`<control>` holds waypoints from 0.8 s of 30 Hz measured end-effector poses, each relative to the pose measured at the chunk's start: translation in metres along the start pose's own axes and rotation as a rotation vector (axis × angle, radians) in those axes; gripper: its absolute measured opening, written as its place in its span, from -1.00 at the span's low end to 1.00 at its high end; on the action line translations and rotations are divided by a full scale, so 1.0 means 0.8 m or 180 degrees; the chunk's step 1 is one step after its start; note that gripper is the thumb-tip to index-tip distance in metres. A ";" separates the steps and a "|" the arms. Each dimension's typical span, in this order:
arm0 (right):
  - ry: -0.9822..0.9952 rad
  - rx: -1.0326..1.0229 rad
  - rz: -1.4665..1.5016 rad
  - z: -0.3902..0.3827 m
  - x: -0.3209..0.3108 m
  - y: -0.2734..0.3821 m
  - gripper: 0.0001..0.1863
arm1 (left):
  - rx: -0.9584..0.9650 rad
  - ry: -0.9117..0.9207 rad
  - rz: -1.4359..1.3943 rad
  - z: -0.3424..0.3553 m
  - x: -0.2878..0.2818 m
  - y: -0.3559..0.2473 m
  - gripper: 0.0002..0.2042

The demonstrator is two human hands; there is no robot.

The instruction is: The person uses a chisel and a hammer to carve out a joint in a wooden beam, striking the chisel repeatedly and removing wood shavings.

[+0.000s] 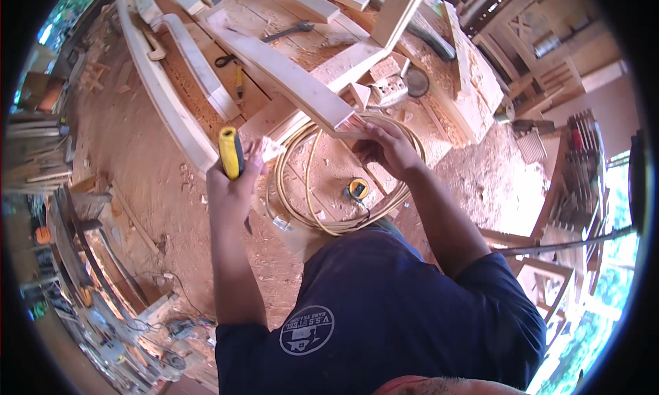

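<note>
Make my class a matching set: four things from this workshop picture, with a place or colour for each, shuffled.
1. yellow-handled tool
2. tape measure
3. shirt
4. wooden plank

A. dark blue
B. one end at the right hand
C. within the yellow coil
D. in the left hand

Pairs: 1-D, 2-C, 3-A, 4-B

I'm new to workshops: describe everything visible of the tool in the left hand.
The tool has a stout, rounded handle, yellow with a dark side, apparently plastic. The left hand grips it, the rounded end pointing up and away. The fingers hide its middle; a dark tip showing below may be its blade.
</note>
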State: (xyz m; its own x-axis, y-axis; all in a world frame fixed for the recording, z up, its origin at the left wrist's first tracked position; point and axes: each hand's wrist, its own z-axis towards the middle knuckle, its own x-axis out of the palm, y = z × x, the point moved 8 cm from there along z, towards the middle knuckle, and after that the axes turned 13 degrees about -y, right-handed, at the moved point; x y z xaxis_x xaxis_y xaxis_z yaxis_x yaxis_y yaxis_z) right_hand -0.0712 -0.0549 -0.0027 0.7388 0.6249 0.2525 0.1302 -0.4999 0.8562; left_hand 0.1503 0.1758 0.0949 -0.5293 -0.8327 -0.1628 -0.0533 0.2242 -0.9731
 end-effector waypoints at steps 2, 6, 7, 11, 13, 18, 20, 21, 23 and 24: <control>-0.0147 -0.0098 -0.0063 -0.010 -0.004 -0.002 -0.44 | -0.0054 0.0131 0.0039 -0.014 -0.003 0.019 -0.62; -0.1013 -0.1745 -0.2345 -0.042 0.004 0.047 -0.30 | 0.0357 0.0441 0.0718 -0.045 -0.015 0.046 -0.71; -0.0972 -0.1850 -0.2544 -0.041 0.013 0.054 -0.31 | 0.0287 0.0493 0.1049 -0.050 -0.022 0.049 -0.71; -0.0986 -0.1633 -0.2953 -0.030 0.031 0.053 -0.49 | -0.0072 0.0411 0.2022 -0.068 -0.064 0.068 -0.70; -0.0609 -0.1050 -0.2198 -0.028 0.044 0.028 -0.66 | -0.0194 0.0290 0.2379 -0.080 -0.091 0.079 -0.69; -0.0205 -0.0327 -0.0814 -0.030 0.086 -0.016 -0.58 | -0.0544 -0.0320 0.2774 -0.109 -0.180 0.154 -0.70; -0.0253 0.0064 -0.0396 -0.021 0.073 -0.045 -0.55 | -0.0853 -0.0379 0.2869 -0.117 -0.185 0.152 -0.68; -0.0060 -0.0055 -0.0245 -0.013 0.067 -0.057 -0.58 | -0.1145 -0.0429 0.2951 -0.121 -0.187 0.153 -0.66; 0.0227 -0.0113 -0.0115 -0.013 0.075 -0.052 -0.64 | -0.1071 -0.0514 0.2941 -0.129 -0.192 0.159 -0.63; 0.0231 -0.0113 -0.0102 -0.010 0.071 -0.048 -0.64 | -0.0985 -0.0572 0.2923 -0.128 -0.191 0.159 -0.59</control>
State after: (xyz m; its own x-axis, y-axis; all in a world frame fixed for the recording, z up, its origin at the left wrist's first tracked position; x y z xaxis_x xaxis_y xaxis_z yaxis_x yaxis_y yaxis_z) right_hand -0.0395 0.0047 -0.0174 0.6845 0.6828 0.2555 0.1285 -0.4580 0.8796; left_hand 0.1376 0.3837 0.0129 -0.3407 -0.3274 -0.8813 0.0812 0.9236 -0.3745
